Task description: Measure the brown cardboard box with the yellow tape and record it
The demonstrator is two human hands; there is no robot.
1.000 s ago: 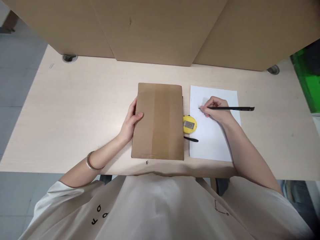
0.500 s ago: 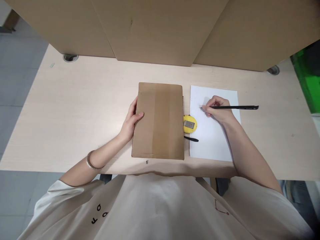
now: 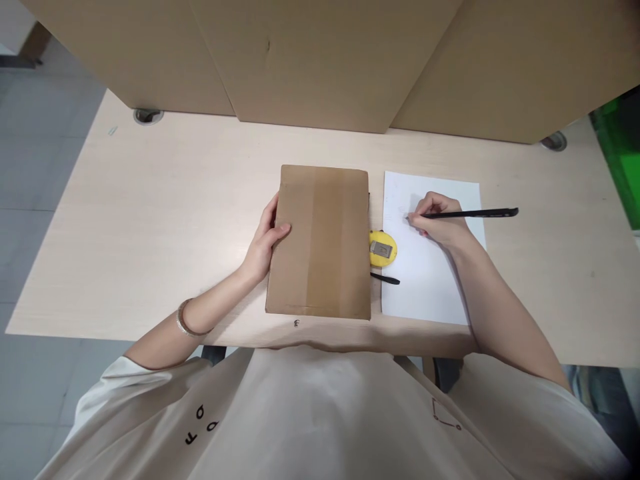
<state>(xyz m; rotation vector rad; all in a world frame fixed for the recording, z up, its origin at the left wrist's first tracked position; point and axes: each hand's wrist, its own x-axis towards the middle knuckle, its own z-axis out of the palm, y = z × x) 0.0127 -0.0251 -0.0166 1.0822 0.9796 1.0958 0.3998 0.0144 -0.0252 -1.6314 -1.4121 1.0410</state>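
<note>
My left hand grips the left edge of a brown cardboard box, thumb on its top face and fingers mostly hidden down its side. A strip of tape runs along the box. In my right hand a black pen is pinched, its tip against a white sheet of paper with faint marks near the tip. Between box and paper, a yellow tape measure with a metal clip shows, partly covered by the box. Below it a thin black handle-like piece sticks out from the box's edge.
All of this lies on a pale wooden table. Tall cardboard panels stand along its back edge. Round cable holes sit at the back corners. Something green is beyond the right edge.
The pen tip has shifted slightly over the paper, and the pen's angle has tilted a little. My left hand keeps its grip on the box. The whole view has shifted slightly.
</note>
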